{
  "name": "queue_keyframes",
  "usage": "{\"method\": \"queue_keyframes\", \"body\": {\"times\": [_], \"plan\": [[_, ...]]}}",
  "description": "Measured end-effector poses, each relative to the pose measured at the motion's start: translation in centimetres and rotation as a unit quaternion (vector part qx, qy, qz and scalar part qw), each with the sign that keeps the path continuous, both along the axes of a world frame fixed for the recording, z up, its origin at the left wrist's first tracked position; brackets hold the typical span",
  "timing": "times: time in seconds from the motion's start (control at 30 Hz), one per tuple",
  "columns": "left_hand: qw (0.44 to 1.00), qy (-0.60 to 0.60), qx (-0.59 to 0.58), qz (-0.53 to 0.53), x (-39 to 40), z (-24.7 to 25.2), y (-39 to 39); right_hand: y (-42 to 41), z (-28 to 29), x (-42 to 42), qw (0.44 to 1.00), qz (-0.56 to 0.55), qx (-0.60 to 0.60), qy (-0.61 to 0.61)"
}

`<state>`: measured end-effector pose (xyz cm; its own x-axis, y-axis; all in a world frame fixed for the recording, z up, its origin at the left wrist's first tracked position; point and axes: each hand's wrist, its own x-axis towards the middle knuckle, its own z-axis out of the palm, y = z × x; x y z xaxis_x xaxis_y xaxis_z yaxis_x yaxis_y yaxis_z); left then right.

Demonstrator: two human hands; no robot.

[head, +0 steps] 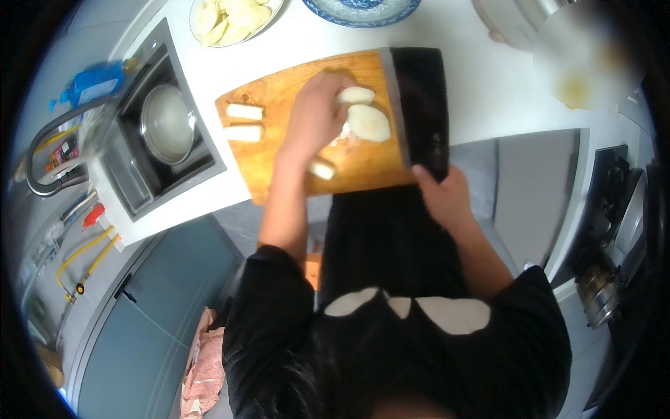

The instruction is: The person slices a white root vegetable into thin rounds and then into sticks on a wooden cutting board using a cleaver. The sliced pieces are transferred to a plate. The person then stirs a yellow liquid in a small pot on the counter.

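Note:
My left hand (318,107) rests on a wooden cutting board (366,165), fingers and thumb closed about a pale peeled vegetable slice (357,95). A larger pale slice (369,123) lies flat right below it. In my right hand (445,195) is a broad cleaver (421,99) with a dark blade and a grey edge strip; its handle is hidden by my fingers. The blade lies along the right end of the board. Two pale cut sticks (245,111) lie at the board's left end. Another cut piece (322,168) sits beside my left wrist, partly covered.
A plate (277,6) of pale pieces and a blue-patterned dish (362,22) stand at the back of the white counter (487,99). Left of the board is a sink (133,194) holding a metal bowl (149,139), with a faucet (32,157) and blue bottle (94,83) beyond.

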<state>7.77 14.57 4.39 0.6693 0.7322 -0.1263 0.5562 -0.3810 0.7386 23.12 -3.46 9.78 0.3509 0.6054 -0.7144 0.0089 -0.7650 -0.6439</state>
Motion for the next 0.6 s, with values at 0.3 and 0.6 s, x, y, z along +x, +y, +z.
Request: {"method": "queue_keyframes", "body": {"times": [0.3,0.6], "plan": [[0.992,-0.047,-0.070,0.090,-1.8,-1.0,-2.5,-1.1,0.3,-1.1,0.998,0.047,0.036,-0.037],[0.973,-0.004,0.211,0.097,-5.2,-1.4,-3.0,-0.5,0.1,-3.1,0.988,0.146,0.023,-0.034]]}}
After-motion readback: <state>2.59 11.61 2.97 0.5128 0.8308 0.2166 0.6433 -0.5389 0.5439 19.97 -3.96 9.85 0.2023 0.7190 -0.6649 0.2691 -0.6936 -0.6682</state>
